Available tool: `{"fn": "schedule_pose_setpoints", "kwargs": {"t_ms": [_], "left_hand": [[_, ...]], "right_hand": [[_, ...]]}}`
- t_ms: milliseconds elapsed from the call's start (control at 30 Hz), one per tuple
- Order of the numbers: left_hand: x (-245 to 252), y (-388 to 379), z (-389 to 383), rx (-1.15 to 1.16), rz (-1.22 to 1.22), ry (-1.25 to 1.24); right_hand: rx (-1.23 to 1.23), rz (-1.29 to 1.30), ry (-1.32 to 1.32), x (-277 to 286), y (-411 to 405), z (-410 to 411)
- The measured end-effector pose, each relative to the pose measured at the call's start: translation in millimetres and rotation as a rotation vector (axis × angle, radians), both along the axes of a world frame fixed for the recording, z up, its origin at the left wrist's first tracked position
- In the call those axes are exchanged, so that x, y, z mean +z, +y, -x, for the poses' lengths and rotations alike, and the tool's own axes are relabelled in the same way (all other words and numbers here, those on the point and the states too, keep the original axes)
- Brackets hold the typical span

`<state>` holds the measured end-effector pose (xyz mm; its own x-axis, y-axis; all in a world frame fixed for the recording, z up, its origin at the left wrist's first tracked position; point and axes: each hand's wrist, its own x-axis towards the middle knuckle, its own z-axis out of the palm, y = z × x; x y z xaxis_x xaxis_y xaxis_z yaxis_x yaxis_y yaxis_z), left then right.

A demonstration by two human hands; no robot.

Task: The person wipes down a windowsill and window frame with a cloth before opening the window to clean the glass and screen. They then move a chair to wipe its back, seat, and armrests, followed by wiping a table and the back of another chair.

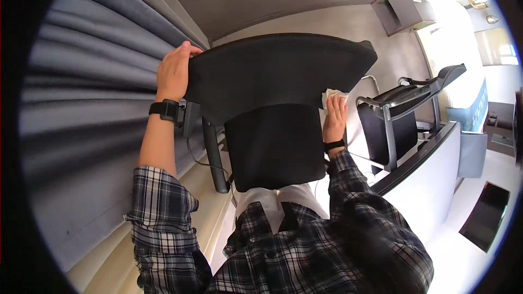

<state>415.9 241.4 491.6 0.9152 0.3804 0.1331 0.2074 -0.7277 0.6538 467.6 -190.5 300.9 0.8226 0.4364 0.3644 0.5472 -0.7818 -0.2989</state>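
Before me stands a black office chair, its curved mesh backrest spread wide above the black seat. My left hand grips the backrest's left edge, the fingers partly hidden behind it. On that wrist is a black strap with a small device. At the lower right of the backrest, my right hand holds a crumpled white cloth or tissue against the edge. A dark band circles the right wrist. One armrest shows on the left side of the seat.
Grey curtains hang close on the left. Another black chair with metal armrests stands at the right, beside a white table with a dark edge. A boxy cabinet is farther off at the upper right. A thin cable hangs near the left armrest.
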Motion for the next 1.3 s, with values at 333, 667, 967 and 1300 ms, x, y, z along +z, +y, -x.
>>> {"fn": "schedule_pose_setpoints", "kwargs": {"t_ms": [333,667,967,1300], "left_hand": [[-13.8,7.5,2.1,0.042,0.045,0.000],[-14.3,8.8,4.9,0.033,0.032,-0.041],[-5.3,1.7,3.2,0.009,-0.042,-0.054],[-11.9,3.0,2.1,0.029,-0.048,-0.070]], "right_hand": [[-0.002,-0.419,0.203,-40.5,230.2,109.7],[0.791,-0.051,0.285,-56.3,198.7,71.8],[0.183,0.180,0.088,-36.6,1.3,16.1],[-0.391,-0.900,0.731,-70.6,238.2,126.9]]}}
